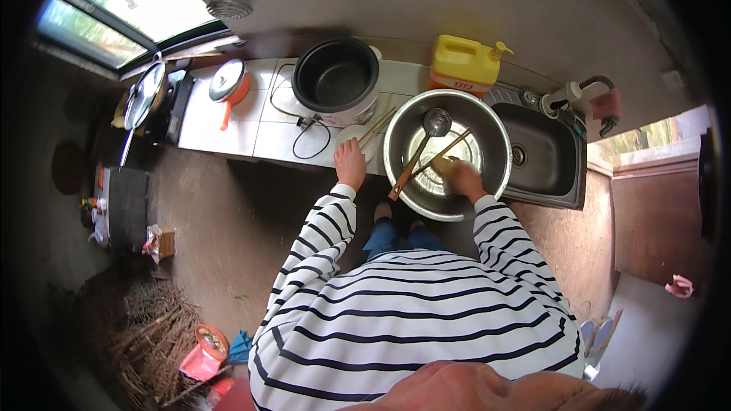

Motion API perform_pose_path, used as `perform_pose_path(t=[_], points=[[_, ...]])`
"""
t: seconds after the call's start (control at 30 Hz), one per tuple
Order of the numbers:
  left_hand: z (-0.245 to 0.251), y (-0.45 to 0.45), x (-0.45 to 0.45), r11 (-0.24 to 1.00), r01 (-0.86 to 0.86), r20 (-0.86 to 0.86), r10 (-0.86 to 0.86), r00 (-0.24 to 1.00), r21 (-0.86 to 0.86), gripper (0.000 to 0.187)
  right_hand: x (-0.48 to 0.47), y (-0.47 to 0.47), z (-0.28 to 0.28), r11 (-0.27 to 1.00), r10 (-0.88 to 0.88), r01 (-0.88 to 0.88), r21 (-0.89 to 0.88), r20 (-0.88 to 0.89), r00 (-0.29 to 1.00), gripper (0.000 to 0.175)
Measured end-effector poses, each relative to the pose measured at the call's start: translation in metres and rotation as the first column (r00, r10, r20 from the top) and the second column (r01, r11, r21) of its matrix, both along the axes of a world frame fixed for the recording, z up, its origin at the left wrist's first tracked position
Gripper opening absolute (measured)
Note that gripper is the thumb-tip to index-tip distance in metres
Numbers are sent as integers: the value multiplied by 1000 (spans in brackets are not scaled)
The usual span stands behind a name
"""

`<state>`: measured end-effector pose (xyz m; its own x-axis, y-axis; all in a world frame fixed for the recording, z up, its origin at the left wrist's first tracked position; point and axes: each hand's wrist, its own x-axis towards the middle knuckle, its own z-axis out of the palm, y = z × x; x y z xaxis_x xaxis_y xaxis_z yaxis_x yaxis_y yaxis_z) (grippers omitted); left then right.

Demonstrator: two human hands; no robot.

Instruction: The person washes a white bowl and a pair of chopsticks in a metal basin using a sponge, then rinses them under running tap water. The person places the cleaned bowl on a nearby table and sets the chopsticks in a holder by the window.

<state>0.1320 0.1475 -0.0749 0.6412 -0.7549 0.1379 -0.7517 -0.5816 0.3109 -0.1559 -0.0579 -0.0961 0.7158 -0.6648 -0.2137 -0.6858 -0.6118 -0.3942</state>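
Observation:
My left hand (349, 163) is at the counter's front edge, its fingers closed over the near ends of several wooden chopsticks (378, 125). Those chopsticks slant across a white plate (368, 149). Inside a large, round stainless steel basin (394, 174) is my right hand (465, 178), blurred. It holds a small yellowish-brown item (441, 165), too blurred to name. A metal ladle (437, 123) with a wooden handle leans over the basin's near rim. More chopsticks (455, 141) lie beside it, partly behind my right hand. Some clear liquid seems to cover the basin's bottom.
Behind the plate stands a rice cooker (336, 77) without a lid, its power cord (297, 154) looped on the tiles. A yellow pump jug (465, 65) is behind the basin. The sink (537, 151) is at right, an orange-handled saucepan (228, 83) at left.

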Motion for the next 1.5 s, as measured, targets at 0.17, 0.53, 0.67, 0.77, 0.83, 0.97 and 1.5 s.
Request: perform_pose_path(t=[0.17,0.53,0.67,0.77,0.83,0.97,1.5], points=[[-28,2,21,983,154,-54,-149,987,103,29,-4,5,23,935,-282,251,251,100,954,52],[82,-31,-90,894,269,-363,-399,842,-360,24,-32,-7,-2,621,-725,572,536,117,678,55],[6,-82,-149,913,382,-528,-398,751,-145,22,-41,-12,10,611,-719,523,594,141,680,55],[-19,-107,-163,954,273,-426,-300,853,-123,25,-45,-12,22,608,-717,502,615,153,680,54],[-32,-118,-166,963,270,-218,-265,939,-10,28,-51,-10,23,597,-730,487,637,179,660,55],[-43,-121,-170,888,359,-526,-166,834,287,36,-52,-5,13,683,-675,487,545,216,706,52],[-58,-98,-181,933,214,-402,-85,911,288,26,-10,-5,-29,904,-389,333,269,192,901,39]])
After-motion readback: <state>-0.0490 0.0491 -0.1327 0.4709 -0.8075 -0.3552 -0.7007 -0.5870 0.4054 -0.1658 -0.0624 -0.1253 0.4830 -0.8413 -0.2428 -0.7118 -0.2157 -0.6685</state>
